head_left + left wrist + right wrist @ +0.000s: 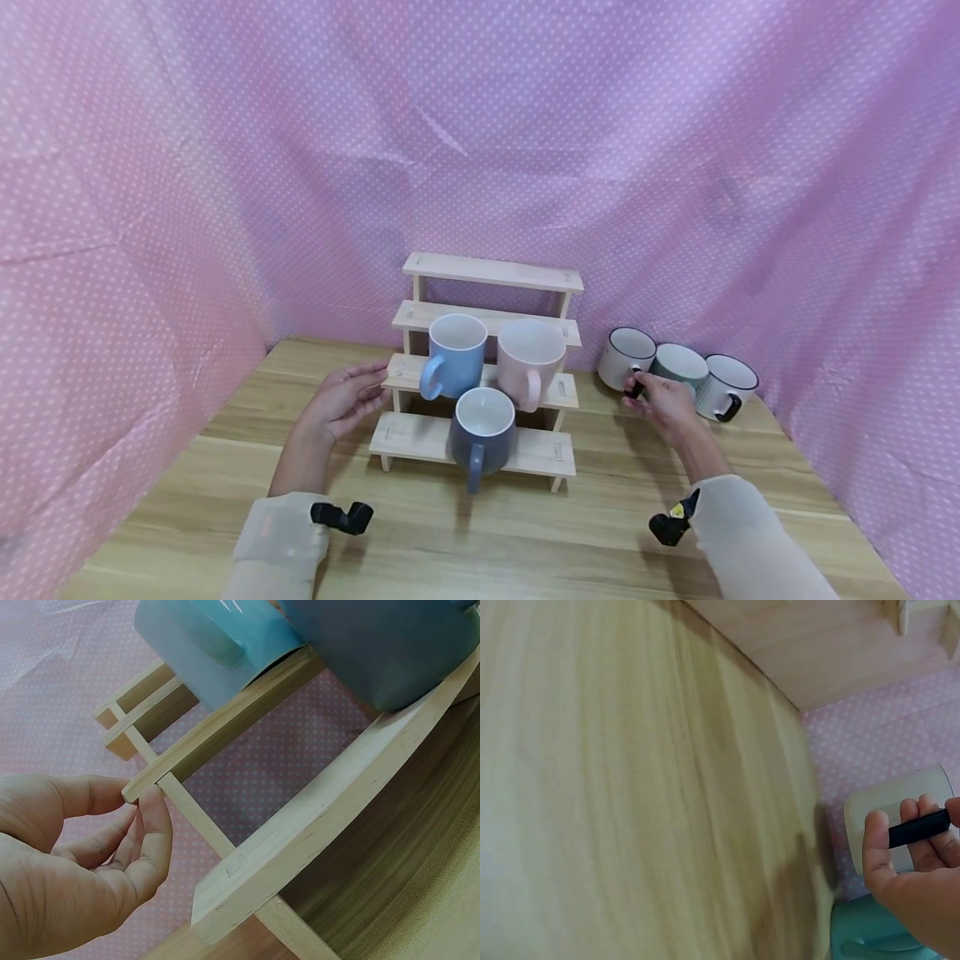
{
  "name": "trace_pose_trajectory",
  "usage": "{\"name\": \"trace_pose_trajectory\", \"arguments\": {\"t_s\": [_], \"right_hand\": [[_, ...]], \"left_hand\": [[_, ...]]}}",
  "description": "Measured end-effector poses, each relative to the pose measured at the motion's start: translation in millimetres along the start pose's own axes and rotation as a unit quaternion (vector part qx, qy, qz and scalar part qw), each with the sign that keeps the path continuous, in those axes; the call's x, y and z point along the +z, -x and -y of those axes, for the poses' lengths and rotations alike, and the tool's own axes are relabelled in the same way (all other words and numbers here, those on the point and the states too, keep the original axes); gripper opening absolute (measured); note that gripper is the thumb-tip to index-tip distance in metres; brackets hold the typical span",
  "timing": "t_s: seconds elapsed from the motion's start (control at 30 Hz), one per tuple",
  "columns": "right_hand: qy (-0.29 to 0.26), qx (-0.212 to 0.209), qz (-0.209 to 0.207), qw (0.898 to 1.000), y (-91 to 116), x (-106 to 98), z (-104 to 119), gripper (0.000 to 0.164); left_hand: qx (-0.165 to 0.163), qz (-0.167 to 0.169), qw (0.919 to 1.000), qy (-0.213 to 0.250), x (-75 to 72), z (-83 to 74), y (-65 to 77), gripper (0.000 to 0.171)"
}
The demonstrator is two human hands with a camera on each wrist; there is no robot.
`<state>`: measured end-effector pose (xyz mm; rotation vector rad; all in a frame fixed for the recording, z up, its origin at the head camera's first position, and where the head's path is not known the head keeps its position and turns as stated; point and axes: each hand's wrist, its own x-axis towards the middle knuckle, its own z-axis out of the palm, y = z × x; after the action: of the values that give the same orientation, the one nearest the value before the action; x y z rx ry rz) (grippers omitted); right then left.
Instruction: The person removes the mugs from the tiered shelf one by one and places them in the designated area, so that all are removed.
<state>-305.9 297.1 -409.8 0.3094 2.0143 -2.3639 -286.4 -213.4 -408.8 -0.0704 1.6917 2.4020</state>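
Note:
A stepped wooden shelf (491, 268) stands on the table. My left hand (347, 402) pinches the left end of its second tier from the bottom; in the left wrist view the fingertips (154, 801) meet at the plank's end. That tier bears a blue mug (463, 357) and a pink mug (529, 358), and a dark grey-blue mug (483, 442) sits on the lowest tier. To the right of the shelf, my right hand (667, 404) grips the black handle (919, 828) of a white mug with a dark rim (618, 367).
Beside the gripped mug stand a green mug (678, 360) and another white mug with a black handle (723, 387), close together by the right edge of the wooden table (420, 546). Pink dotted cloth (480, 150) hangs behind and at both sides.

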Motion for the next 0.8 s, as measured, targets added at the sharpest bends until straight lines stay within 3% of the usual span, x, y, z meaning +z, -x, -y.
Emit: {"name": "trace_pose_trajectory", "arguments": {"t_s": [0.33, 0.8], "right_hand": [[0.023, -0.01, -0.002, 1.0, -7, 2, -9, 0.023], [0.008, 0.012, -0.014, 1.0, -11, 3, -14, 0.023]], "left_hand": [[-0.001, -0.001, 1.0, -0.003, 2.0, -3.1, 0.9, 0.047], [-0.002, -0.004, 1.0, 0.001, 1.1, -2.3, 0.5, 0.045]]}}
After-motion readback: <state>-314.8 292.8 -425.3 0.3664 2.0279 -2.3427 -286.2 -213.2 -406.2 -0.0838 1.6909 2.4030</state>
